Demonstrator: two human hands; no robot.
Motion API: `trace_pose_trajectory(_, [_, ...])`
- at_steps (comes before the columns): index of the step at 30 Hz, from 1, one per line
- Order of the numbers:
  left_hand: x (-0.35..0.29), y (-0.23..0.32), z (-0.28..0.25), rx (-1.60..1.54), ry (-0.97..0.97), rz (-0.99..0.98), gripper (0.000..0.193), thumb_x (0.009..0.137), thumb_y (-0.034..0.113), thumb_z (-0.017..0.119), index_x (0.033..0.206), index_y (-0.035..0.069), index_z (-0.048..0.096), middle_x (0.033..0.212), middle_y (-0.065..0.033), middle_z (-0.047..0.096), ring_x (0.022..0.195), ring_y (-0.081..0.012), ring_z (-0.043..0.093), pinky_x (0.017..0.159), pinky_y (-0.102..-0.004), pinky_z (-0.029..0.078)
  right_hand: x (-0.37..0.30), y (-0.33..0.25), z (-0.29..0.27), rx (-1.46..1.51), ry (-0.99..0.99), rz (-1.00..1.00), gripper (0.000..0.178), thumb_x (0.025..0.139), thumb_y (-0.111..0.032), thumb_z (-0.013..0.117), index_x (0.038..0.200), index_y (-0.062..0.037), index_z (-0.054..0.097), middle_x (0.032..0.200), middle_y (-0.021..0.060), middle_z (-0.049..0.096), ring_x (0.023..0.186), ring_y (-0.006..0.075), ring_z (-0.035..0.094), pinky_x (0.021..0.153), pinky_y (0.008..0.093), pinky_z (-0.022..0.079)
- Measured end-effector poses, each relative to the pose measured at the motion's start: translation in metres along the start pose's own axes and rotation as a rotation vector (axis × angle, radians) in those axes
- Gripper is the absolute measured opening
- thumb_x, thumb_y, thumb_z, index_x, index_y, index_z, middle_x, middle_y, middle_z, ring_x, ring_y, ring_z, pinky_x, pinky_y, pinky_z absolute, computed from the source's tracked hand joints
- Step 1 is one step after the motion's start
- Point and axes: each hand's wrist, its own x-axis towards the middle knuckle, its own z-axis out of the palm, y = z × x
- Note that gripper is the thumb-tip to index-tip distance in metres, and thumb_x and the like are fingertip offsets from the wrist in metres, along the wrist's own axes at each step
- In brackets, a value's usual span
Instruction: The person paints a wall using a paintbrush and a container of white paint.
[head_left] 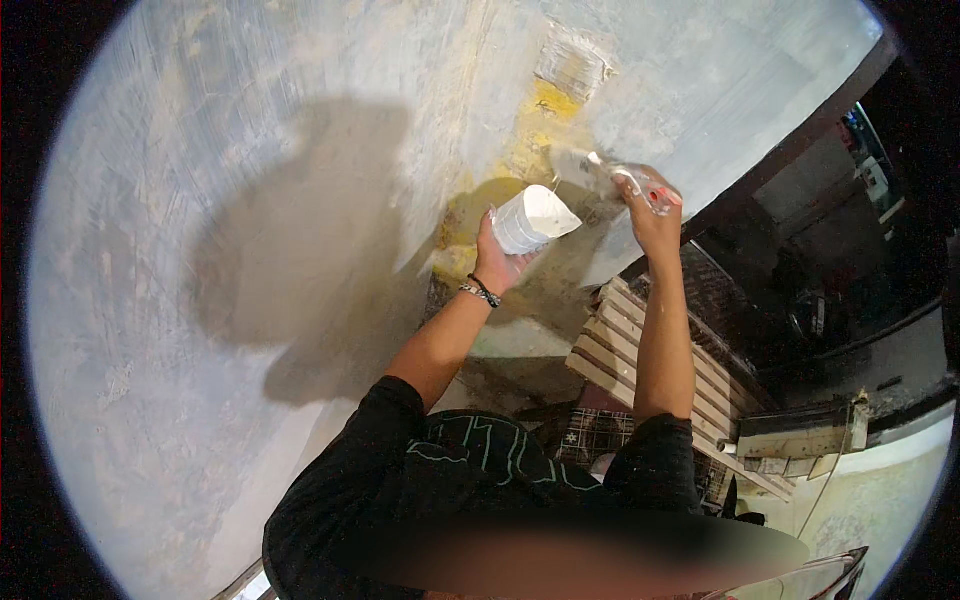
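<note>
My left hand is wrapped round a white tub, tilted with its mouth up and to the right. White material coats the inside of the tub and its pointed rim. Higher up and to the right, my right hand grips a white-smeared tool with a broad flat head; motion blurs the head, so I cannot tell a brush from a scraper. Red shows on its handle. The head is in front of a yellow, patchy strip of wall; whether they touch is unclear.
Pale, streaky plaster wall fills the left, with my shadow on it. A slatted wooden rack stands below my right forearm. Farther right is a dark opening with a dark frame. A cord hangs at the lower right.
</note>
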Motion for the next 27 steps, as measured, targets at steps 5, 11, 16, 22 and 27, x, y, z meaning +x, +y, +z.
trace_pose_trajectory(5, [-0.023, 0.002, -0.030, -0.028, 0.049, -0.006, 0.065, 0.084, 0.060, 0.030, 0.127, 0.012, 0.041, 0.125, -0.0093, 0.048, 0.112, -0.0281, 0.047, 0.089, -0.0415, 0.041, 0.008, -0.030, -0.008, -0.064, -0.001, -0.095, 0.013, 0.081, -0.008, 0.061, 0.090, 0.0000, 0.065, 0.080, 0.0064, 0.064, 0.068, 0.0101, 0.057, 0.061, 0.0220, 0.045])
trace_pose_trajectory(11, [-0.110, 0.008, -0.077, 0.406, -0.078, 0.265, 0.063, 0.088, 0.055, 0.025, 0.129, 0.010, 0.039, 0.127, -0.0111, 0.046, 0.117, -0.0305, 0.044, 0.096, -0.0491, 0.034, -0.019, -0.005, 0.008, -0.228, -0.238, -0.091, 0.015, 0.075, -0.005, 0.065, 0.090, -0.0055, 0.067, 0.088, 0.0084, 0.065, 0.078, 0.0147, 0.062, 0.064, 0.0255, 0.050])
trace_pose_trajectory(16, [-0.165, 0.023, -0.102, -0.054, 0.150, -0.066, 0.064, 0.088, 0.056, 0.026, 0.126, 0.008, 0.042, 0.125, -0.0119, 0.048, 0.114, -0.0303, 0.047, 0.092, -0.0478, 0.038, 0.012, -0.011, 0.008, -0.191, -0.085, -0.124, 0.012, 0.078, -0.004, 0.063, 0.090, -0.0042, 0.066, 0.089, 0.0064, 0.065, 0.076, 0.0139, 0.061, 0.065, 0.0248, 0.050])
trace_pose_trajectory(22, [-0.216, 0.028, -0.113, -0.111, 0.307, -0.029, 0.064, 0.087, 0.057, 0.027, 0.124, 0.008, 0.044, 0.122, -0.0117, 0.050, 0.111, -0.0302, 0.049, 0.090, -0.0467, 0.040, 0.018, -0.057, 0.005, -0.136, -0.068, -0.211, 0.012, 0.083, -0.006, 0.058, 0.091, 0.0003, 0.065, 0.085, 0.0082, 0.064, 0.073, 0.0115, 0.060, 0.064, 0.0232, 0.049])
trace_pose_trajectory(27, [-0.243, 0.030, -0.121, -0.133, 0.323, -0.028, 0.061, 0.088, 0.055, 0.027, 0.123, 0.008, 0.044, 0.120, -0.0115, 0.050, 0.111, -0.0312, 0.049, 0.090, -0.0474, 0.040, 0.004, -0.006, 0.042, -0.329, -0.210, -0.194, 0.011, 0.081, -0.005, 0.059, 0.089, -0.0010, 0.066, 0.083, 0.0075, 0.064, 0.073, 0.0111, 0.059, 0.062, 0.0230, 0.048])
